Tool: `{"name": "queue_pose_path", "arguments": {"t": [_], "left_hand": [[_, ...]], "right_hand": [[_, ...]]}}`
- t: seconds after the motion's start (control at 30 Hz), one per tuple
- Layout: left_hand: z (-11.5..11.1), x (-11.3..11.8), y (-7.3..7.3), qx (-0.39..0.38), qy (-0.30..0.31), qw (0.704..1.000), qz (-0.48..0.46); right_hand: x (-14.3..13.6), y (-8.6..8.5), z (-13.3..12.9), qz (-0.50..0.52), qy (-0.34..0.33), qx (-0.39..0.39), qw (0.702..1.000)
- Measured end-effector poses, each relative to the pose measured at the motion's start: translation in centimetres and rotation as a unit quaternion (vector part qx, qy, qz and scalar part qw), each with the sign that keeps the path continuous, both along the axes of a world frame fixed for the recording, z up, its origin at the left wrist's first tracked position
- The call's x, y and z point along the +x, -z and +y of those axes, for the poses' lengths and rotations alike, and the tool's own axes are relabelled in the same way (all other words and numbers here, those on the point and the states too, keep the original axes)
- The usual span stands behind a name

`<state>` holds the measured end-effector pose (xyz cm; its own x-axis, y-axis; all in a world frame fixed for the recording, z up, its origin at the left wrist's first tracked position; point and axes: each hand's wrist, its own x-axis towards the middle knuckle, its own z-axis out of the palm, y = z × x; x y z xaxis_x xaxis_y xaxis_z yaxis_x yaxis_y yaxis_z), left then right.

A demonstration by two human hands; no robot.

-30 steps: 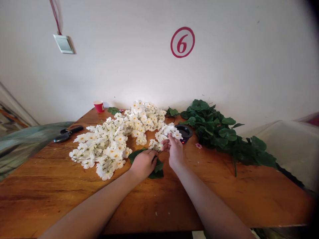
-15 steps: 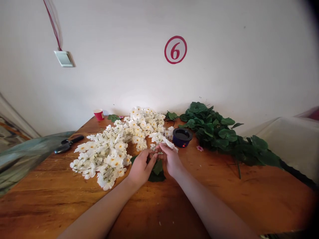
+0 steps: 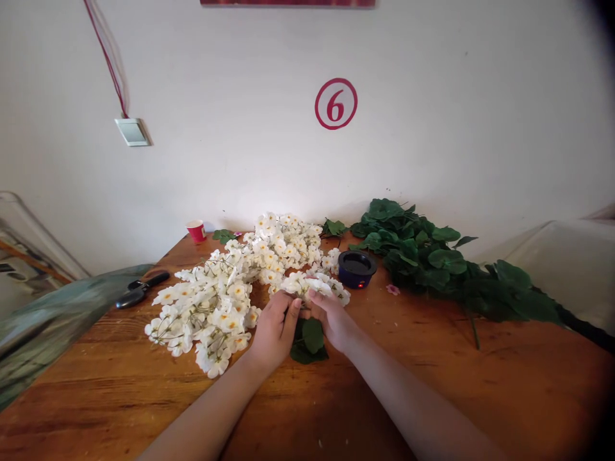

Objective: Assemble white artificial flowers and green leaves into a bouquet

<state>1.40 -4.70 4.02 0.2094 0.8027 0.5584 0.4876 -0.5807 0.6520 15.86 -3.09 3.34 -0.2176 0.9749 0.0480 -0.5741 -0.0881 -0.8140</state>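
Both hands meet at the middle of the table, fingers closed around an artificial flower sprig. My left hand (image 3: pixel 273 328) pinches it from the left, thumb extended along it. My right hand (image 3: pixel 335 320) grips it from the right, thumb and fingers near the stems. White blossoms (image 3: pixel 310 282) of the sprig fan out beyond the fingertips. Dark green leaves (image 3: pixel 310 339) hang below, between the hands; how they join the stem is hidden by the fingers. Close on the left lies a heap of white flowers with yellow centres (image 3: pixel 221 301).
A dark blue round pot (image 3: pixel 356 270) with a lit red light stands right of the hands. Green leaf stems (image 3: pixel 432 262) are piled at right, a pink blossom (image 3: pixel 393 289) nearby. A red paper cup (image 3: pixel 196 231) and a black-handled cutting tool (image 3: pixel 139 289) are at left.
The view has tilted up a little. The blossoms in my hands now spread wider above my fingers, and my right fingers have shifted on the stems.
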Motion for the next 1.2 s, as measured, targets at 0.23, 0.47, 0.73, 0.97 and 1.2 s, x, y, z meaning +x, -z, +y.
{"name": "queue_pose_path", "arguments": {"t": [0.23,0.47,0.73,0.97,1.2], "left_hand": [[-0.2,-0.1,-1.0,0.054,0.121,0.991,0.003],[0.0,-0.2,-0.8,0.046,0.108,0.993,-0.019],[-0.1,-0.2,-0.6,0.063,0.046,0.997,-0.026],[-0.5,-0.2,-0.3,0.086,0.006,0.994,0.068],[-0.4,-0.1,0.0,0.082,0.009,0.994,0.074]], "right_hand": [[0.3,-0.5,-0.7,0.038,-0.047,0.033,0.998],[0.4,-1.4,-1.0,0.023,-0.015,0.031,0.999],[-0.1,-1.5,-0.9,0.047,0.01,0.006,0.999],[-0.4,-1.9,-1.2,0.064,0.0,-0.016,0.998],[-0.4,-1.2,-1.3,0.07,-0.014,0.04,0.997]]}}
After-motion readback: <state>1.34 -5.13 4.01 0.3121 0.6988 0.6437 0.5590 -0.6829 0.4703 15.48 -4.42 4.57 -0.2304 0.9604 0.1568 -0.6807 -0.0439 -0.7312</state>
